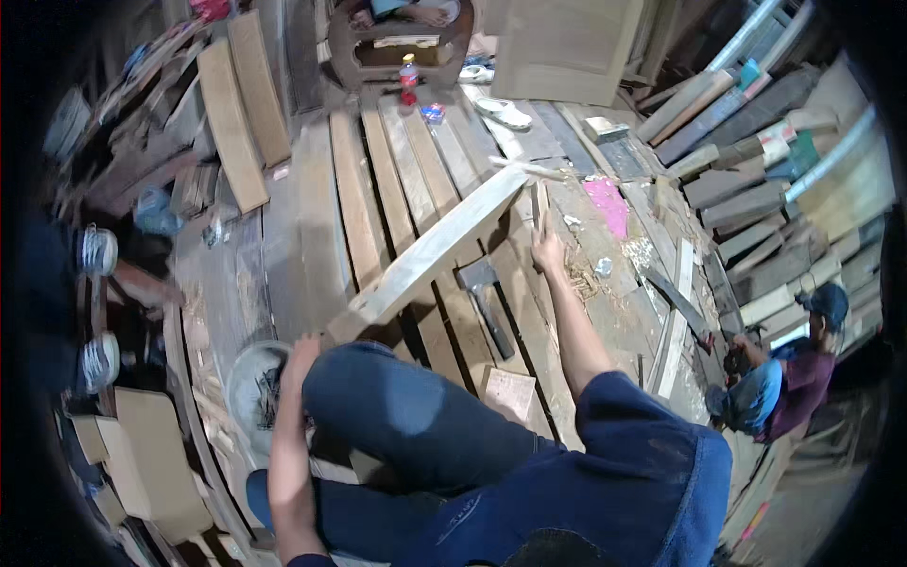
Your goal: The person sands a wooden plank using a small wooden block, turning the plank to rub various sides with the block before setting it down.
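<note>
A long, pale wooden beam (pixel 444 236) slants across the plank floor in front of my bent knee. My right hand (pixel 545 251) is closed around a short, narrow wooden piece (pixel 540 203) beside the beam's far end; whether it is a tool's handle is unclear. Close to the beam's near end, my left hand (pixel 302 357) hangs beside my knee, by the rim of a pale bucket (pixel 242 376) holding dark, thin pieces. The left fingers are too small and partly hidden to read. A hammer-like tool (pixel 487 302) with a broad dark head lies on the planks between my arms.
Several boards (pixel 231 123) lean at the left. A red bottle (pixel 408 83), white shoes (pixel 504 113) and a pink sheet (pixel 606 206) lie beyond the beam. At the right a person (pixel 784 369) in a cap squats near stacked timber (pixel 746 203). Shavings litter the floor.
</note>
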